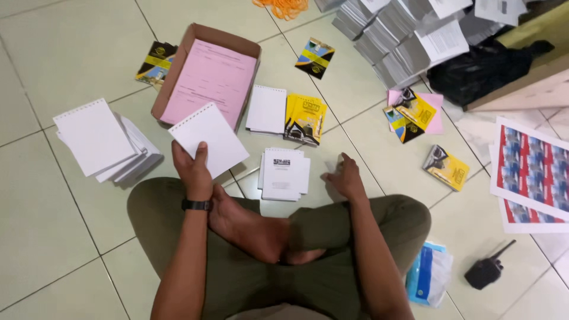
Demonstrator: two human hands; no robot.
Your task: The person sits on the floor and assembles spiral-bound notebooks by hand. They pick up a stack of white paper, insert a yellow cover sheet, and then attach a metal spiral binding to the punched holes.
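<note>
White booklet (208, 140) in left hand (191, 169), right hand (345, 176) bare

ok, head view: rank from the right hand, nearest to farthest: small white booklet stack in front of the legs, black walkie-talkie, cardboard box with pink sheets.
From the right hand:
1. White booklet stack, just to its left on the floor.
2. Black walkie-talkie, lower right, beside the knee.
3. Cardboard box holding pink sheets, upper left, beyond the left hand.
The gap between 2 and 3 is modest, but the box looks farther.

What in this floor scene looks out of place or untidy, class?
The pile of punched white sheets beside the left hand is fanned askew. Yellow-and-black covers lie scattered singly at odd angles. The cardboard box sits skewed to the tile lines. Nothing looks spilled or torn.
</note>
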